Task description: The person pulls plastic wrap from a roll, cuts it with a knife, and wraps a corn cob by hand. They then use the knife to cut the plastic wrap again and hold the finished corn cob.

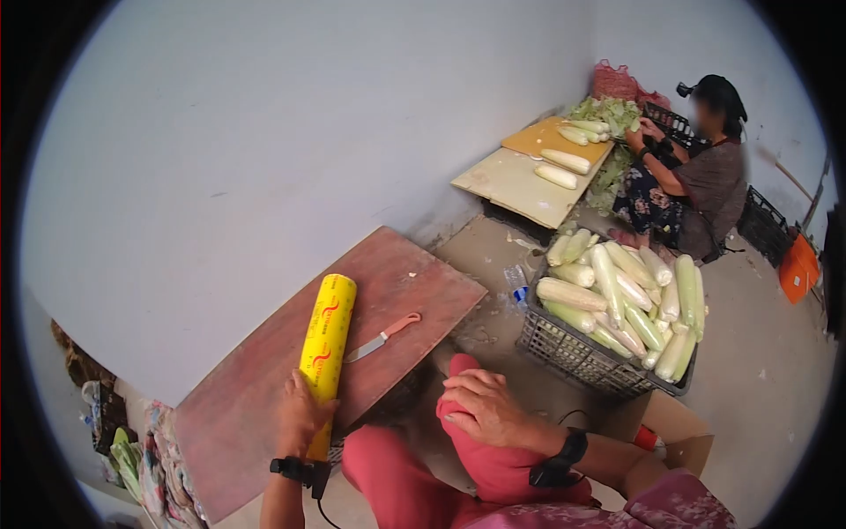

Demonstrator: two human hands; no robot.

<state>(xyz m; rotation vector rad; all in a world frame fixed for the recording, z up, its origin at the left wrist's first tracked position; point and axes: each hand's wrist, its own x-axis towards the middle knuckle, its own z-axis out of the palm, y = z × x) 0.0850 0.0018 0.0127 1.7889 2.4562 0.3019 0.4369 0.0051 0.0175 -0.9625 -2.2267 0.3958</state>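
You are in a bare produce-packing room: plain walls, a dusty concrete floor, a black crate heaped with husked corn, low boards as worktables, and a co-worker trimming cobs beside piled husks.

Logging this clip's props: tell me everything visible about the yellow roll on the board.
The yellow roll is a long cylinder in a glossy yellow wrapper with red markings along its side, seemingly plastic. It lies flat on the reddish-brown board, running from the near edge toward the wall. The left hand grips its near end; the far end is free. A knife with an orange handle lies to its right, not touching it. The right hand rests on a knee, away from it.
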